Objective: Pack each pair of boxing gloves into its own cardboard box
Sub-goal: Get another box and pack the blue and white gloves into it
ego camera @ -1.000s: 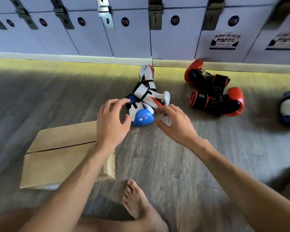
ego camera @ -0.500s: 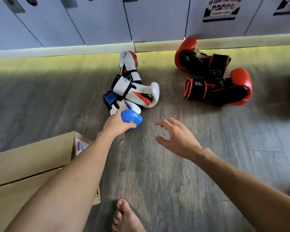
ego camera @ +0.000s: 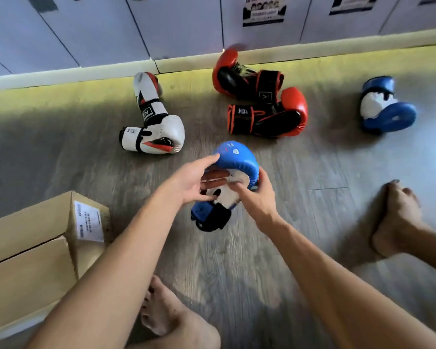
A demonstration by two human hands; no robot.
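I hold a blue and white boxing glove (ego camera: pixel 237 157) just above the floor, in the middle of the view. My left hand (ego camera: pixel 189 181) grips it from the left, thumb on the blue padding and fingers against the white palm side. On its right side my right hand (ego camera: pixel 258 197) curls round it. Its matching blue glove (ego camera: pixel 388 109) lies far right. A white pair (ego camera: pixel 159 132) lies left of centre, and a red and black pair (ego camera: pixel 267 117) lies behind the held glove. At the lower left sits a cardboard box (ego camera: pixel 30 268) with its flaps down.
A row of pale lockers (ego camera: pixel 181 26) on a plinth closes off the far side. My bare left foot (ego camera: pixel 166 316) and right foot (ego camera: pixel 398 217) rest on the grey wood floor. A white label (ego camera: pixel 88 222) is stuck on the box's side.
My left hand has pulled the blue glove away from the white pair and lifted it toward me. My right hand has closed on the glove's other side. The view has swung right.
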